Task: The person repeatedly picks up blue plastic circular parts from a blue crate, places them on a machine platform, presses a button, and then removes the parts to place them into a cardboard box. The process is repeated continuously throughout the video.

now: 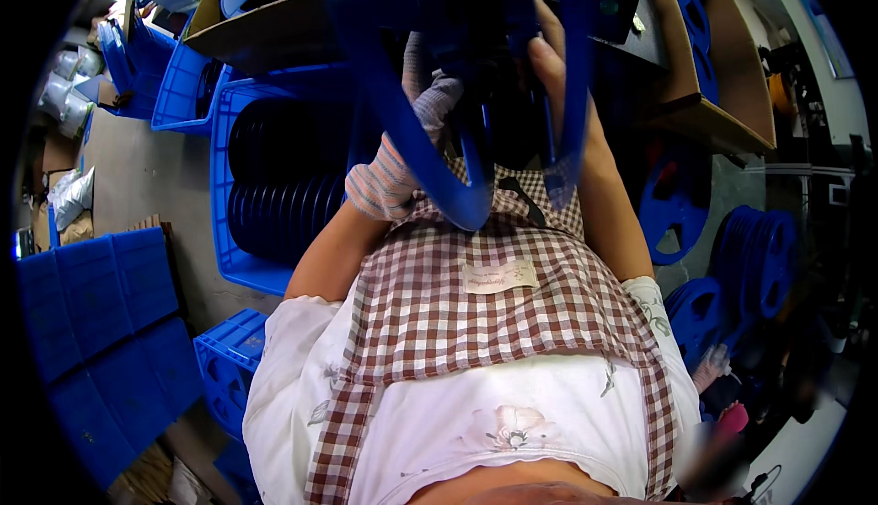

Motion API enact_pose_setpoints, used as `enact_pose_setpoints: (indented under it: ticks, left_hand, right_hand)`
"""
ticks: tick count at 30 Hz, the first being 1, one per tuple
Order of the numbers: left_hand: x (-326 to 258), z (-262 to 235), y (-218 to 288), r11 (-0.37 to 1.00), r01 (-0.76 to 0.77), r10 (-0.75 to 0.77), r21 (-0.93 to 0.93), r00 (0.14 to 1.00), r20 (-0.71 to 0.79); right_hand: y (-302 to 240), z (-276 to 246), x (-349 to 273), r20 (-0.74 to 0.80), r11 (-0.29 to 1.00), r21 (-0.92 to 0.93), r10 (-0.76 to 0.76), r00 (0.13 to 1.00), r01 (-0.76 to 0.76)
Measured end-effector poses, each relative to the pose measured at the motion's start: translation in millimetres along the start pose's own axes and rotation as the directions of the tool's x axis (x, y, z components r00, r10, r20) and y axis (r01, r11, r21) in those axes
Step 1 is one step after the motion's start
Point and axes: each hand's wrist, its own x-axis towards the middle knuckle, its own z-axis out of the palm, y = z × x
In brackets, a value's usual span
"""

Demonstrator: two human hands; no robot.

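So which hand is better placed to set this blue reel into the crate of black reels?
Probably the left hand: gloved, gripping the blue reel on the side nearest the blue crate. The bare right hand holds the far side.

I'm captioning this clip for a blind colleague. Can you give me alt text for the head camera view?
Seen from above, a person in a checked apron holds a large blue plastic reel close to the camera, the gloved left hand and bare right hand gripping it. A blue crate of stacked black discs sits at their left, with more blue reels at the right.
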Motion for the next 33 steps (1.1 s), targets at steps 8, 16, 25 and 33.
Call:
enact_pose_setpoints:
  ticks: [8,16,25,33]
  left_hand:
    - [4,3,-1,0.996,-0.01,0.01,-0.09,1.0,-0.006]
    - [7,11,0,0.985,-0.039,0.036,-0.17,0.999,-0.021]
    - [11,5,-9,0.988,-0.014,0.011,-0.157,1.0,-0.017]
    - [2,-20,-9,0.98,-0.191,0.194,-0.046,0.978,0.07]
  right_hand:
    - [7,18,-3,0.025,0.998,-0.059,-0.021,0.999,0.022]
    - [12,17,-4,-0.007,0.995,-0.085,-0.047,0.999,0.046]
    - [11,8,-1,0.095,0.996,-0.085,0.033,0.995,-0.025]
    - [-24,-27,4,0.207,0.955,-0.252,-0.103,0.973,0.154]
